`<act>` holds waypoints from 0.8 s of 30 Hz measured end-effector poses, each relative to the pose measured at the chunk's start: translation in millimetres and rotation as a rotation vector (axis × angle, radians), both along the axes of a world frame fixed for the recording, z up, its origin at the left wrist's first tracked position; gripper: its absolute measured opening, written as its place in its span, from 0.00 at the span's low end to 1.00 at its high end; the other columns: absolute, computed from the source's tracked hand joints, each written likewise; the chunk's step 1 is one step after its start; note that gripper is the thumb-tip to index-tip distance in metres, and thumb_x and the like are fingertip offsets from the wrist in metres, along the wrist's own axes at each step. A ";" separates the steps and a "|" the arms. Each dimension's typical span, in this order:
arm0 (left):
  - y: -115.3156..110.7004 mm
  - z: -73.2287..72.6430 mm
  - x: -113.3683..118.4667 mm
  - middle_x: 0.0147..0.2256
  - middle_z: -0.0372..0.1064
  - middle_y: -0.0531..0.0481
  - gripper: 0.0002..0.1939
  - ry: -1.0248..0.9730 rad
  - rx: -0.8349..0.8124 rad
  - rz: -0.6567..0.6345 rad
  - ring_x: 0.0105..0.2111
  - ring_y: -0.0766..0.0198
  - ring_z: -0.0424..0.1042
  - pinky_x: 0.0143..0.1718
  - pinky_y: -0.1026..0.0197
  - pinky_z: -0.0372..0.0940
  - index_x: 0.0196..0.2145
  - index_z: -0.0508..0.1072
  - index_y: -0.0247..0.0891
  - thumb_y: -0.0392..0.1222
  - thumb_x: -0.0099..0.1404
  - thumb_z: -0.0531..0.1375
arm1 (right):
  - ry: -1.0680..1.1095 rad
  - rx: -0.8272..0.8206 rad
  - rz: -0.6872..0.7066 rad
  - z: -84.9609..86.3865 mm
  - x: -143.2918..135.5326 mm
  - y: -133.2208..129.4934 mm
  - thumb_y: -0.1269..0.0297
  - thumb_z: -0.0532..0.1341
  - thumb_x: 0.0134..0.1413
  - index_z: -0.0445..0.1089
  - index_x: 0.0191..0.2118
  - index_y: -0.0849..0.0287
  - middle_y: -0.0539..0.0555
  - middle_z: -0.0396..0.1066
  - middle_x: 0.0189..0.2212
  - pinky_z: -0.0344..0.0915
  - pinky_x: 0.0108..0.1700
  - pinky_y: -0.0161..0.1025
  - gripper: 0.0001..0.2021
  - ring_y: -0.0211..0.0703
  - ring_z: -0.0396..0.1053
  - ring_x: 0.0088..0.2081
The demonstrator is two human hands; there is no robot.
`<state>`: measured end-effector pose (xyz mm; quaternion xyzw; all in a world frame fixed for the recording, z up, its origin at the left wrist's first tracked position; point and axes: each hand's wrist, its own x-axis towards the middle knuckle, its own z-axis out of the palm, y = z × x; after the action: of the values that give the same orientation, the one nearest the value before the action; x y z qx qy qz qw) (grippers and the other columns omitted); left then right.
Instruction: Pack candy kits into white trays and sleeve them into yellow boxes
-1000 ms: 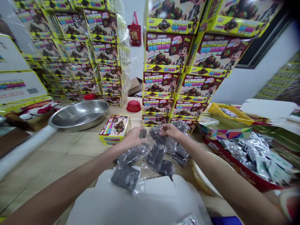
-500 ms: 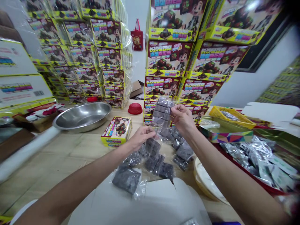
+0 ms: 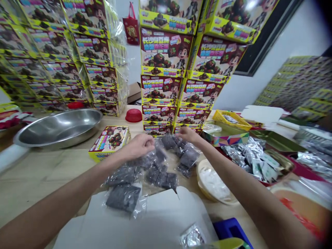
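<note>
Several clear plastic packets of dark grey blocks (image 3: 157, 174) lie in a loose pile on the table between my hands. My left hand (image 3: 141, 145) is over the left back of the pile, fingers curled in; what they hold, if anything, is hidden. At the back of the pile, my right hand (image 3: 188, 135) has its bent fingers closed at a packet (image 3: 169, 141) lying low among the others. A larger packet with a dark grey slab (image 3: 123, 197) rests nearer me, on a white cardboard sheet (image 3: 155, 224).
A printed box (image 3: 110, 140) and a wide steel basin (image 3: 62, 126) stand left, near a red bowl (image 3: 134, 115). Stacked boxes (image 3: 162, 86) rise behind. Right are a tub of white packets (image 3: 214, 183), silver sachets (image 3: 255, 159) and a blue object (image 3: 233, 230).
My right hand has lowered the packet of blocks from mid-air to the back of the pile. My left hand has moved away from the pile's centre. The view has turned to the right.
</note>
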<state>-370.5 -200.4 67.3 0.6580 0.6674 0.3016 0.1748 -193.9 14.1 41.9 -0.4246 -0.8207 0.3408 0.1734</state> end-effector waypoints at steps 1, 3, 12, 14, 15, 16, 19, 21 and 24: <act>1.5 -6.2 -2.0 0.29 0.70 0.51 0.15 0.014 -0.017 -0.015 0.29 0.63 0.66 0.31 0.64 0.59 0.38 0.72 0.34 0.43 0.53 0.58 | -0.112 0.097 -0.048 -5.6 11.3 6.4 0.57 0.68 0.38 0.65 0.26 0.60 0.56 0.70 0.31 0.63 0.38 0.38 0.14 0.49 0.68 0.40; 2.9 -21.5 -4.0 0.41 0.71 0.45 0.25 0.014 -0.036 -0.037 0.40 0.57 0.68 0.41 0.60 0.61 0.48 0.69 0.35 0.46 0.53 0.60 | -0.209 0.140 -0.104 -18.3 31.9 17.4 0.59 0.71 0.30 0.65 0.24 0.60 0.59 0.70 0.34 0.62 0.41 0.41 0.16 0.56 0.66 0.45; 3.6 -50.6 -4.1 0.31 0.73 0.49 0.13 -0.017 -0.109 -0.100 0.33 0.60 0.69 0.36 0.62 0.61 0.32 0.75 0.35 0.47 0.54 0.59 | -0.092 -0.162 0.026 -45.8 55.9 14.6 0.61 0.68 0.33 0.61 0.15 0.59 0.46 0.60 0.13 0.57 0.23 0.34 0.14 0.36 0.59 0.20; 5.0 -52.0 -1.4 0.30 0.73 0.50 0.13 -0.109 -0.110 -0.113 0.32 0.61 0.69 0.35 0.63 0.61 0.32 0.75 0.36 0.48 0.54 0.60 | -0.032 -0.186 0.060 -32.8 46.6 6.5 0.59 0.67 0.34 0.61 0.16 0.60 0.45 0.58 0.13 0.53 0.20 0.32 0.15 0.33 0.56 0.18; 6.2 -52.7 1.2 0.32 0.73 0.49 0.15 -0.176 -0.106 -0.105 0.34 0.60 0.70 0.37 0.62 0.62 0.34 0.75 0.36 0.49 0.54 0.61 | -0.001 -0.207 0.091 -25.0 40.0 0.7 0.58 0.67 0.34 0.62 0.17 0.60 0.45 0.58 0.13 0.51 0.20 0.32 0.14 0.32 0.55 0.18; 7.7 -53.2 4.8 0.36 0.73 0.48 0.18 -0.258 -0.094 -0.083 0.37 0.58 0.70 0.39 0.61 0.62 0.39 0.75 0.36 0.50 0.53 0.62 | 0.034 -0.237 0.127 -17.0 32.4 -6.6 0.57 0.67 0.34 0.63 0.18 0.61 0.45 0.59 0.13 0.50 0.19 0.31 0.14 0.32 0.55 0.17; 14.0 -51.4 18.9 0.48 0.69 0.41 0.31 -0.533 -0.063 -0.009 0.47 0.54 0.68 0.46 0.57 0.62 0.52 0.68 0.37 0.53 0.52 0.64 | 0.178 -0.339 0.216 5.0 7.6 -35.4 0.58 0.68 0.33 0.61 0.20 0.59 0.43 0.57 0.13 0.46 0.17 0.30 0.16 0.30 0.53 0.16; 18.3 -46.3 27.6 0.49 0.68 0.40 0.32 -0.697 -0.057 -0.051 0.48 0.55 0.68 0.47 0.57 0.62 0.54 0.65 0.36 0.53 0.54 0.64 | 0.296 -0.387 0.240 17.2 -6.7 -55.9 0.58 0.68 0.33 0.58 0.21 0.58 0.42 0.56 0.12 0.45 0.17 0.30 0.17 0.30 0.52 0.15; 22.5 -33.6 33.2 0.44 0.71 0.42 0.27 -0.820 -0.029 -0.142 0.42 0.59 0.70 0.45 0.58 0.62 0.48 0.69 0.34 0.49 0.53 0.66 | 0.454 -0.452 0.273 33.1 -20.5 -76.0 0.59 0.69 0.34 0.58 0.22 0.58 0.42 0.58 0.14 0.48 0.18 0.29 0.18 0.30 0.55 0.16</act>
<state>-337.3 -177.8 33.7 0.5252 0.4995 0.5166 0.4558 -214.4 -61.9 75.0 -0.2517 -0.7141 0.6199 0.2060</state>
